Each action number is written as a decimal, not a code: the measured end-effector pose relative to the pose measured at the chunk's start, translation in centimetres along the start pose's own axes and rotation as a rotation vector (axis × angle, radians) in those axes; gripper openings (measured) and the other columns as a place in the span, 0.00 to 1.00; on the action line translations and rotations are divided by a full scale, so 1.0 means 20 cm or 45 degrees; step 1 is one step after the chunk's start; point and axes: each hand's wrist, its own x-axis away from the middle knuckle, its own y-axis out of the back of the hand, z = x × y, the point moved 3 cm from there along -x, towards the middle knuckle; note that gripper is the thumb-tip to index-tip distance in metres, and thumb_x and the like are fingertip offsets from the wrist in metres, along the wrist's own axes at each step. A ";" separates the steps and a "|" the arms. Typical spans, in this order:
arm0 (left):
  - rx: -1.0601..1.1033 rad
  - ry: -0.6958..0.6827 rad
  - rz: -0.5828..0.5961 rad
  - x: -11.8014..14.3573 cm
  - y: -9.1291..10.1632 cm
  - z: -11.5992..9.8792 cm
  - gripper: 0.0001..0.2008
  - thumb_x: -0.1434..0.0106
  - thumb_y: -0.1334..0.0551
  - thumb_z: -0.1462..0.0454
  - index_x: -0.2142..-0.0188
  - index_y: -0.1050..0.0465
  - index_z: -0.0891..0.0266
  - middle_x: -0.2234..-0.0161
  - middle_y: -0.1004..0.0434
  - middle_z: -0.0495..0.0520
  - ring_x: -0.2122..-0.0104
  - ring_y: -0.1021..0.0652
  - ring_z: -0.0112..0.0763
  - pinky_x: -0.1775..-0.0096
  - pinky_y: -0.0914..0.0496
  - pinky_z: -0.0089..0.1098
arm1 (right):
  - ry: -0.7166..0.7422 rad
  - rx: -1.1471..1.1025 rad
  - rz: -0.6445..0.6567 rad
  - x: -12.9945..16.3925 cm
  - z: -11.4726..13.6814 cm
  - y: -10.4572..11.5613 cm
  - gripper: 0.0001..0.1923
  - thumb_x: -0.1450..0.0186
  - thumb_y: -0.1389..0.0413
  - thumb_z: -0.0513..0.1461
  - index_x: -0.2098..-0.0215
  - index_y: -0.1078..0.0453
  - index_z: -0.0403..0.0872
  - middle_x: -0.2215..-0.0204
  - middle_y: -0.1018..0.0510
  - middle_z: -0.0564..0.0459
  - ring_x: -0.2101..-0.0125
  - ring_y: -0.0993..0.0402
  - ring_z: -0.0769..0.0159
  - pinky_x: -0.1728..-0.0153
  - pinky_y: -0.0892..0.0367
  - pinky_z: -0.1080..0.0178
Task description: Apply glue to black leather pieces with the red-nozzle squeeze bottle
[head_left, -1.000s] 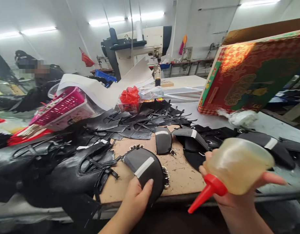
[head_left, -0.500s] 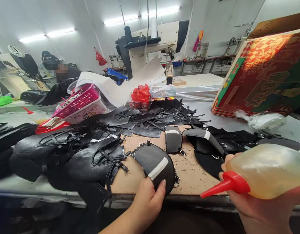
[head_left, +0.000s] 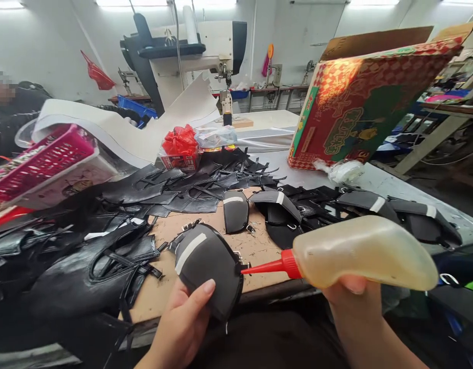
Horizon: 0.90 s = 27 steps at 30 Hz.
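My left hand [head_left: 190, 312] grips a curved black padded piece [head_left: 213, 266] by its lower edge, thumb on its face. A pale strip crosses that piece, and metal buckles show along its edges. My right hand [head_left: 352, 297] is closed around a squeeze bottle [head_left: 359, 251] of yellowish liquid, lying nearly level. Its red nozzle [head_left: 267, 267] points left, the tip at the right edge of the padded piece; whether they touch I cannot tell. A smaller padded piece [head_left: 236, 212] with a pale strip lies on the brown board [head_left: 163, 287] beyond.
Black strapped leather pieces [head_left: 82, 261] heap on the left and behind the board. A pink basket [head_left: 47, 164] stands at the left. A sewing machine [head_left: 198, 51] rises behind, with a red and green carton [head_left: 359, 107] at the right. Another person [head_left: 13, 113] is at far left.
The padded piece has been lifted off the board and tilted in my left hand. My right hand has brought the bottle leftward, its nozzle now near the piece. The view has turned right.
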 end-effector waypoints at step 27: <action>0.045 0.041 0.106 0.02 0.03 0.02 0.38 0.60 0.26 0.64 0.47 0.31 0.57 0.66 0.17 0.56 0.64 0.20 0.45 0.62 0.24 0.37 | 0.500 0.103 0.415 -0.03 0.10 -0.07 0.28 0.60 0.32 0.57 0.64 0.30 0.56 0.73 0.29 0.55 0.73 0.31 0.61 0.75 0.27 0.61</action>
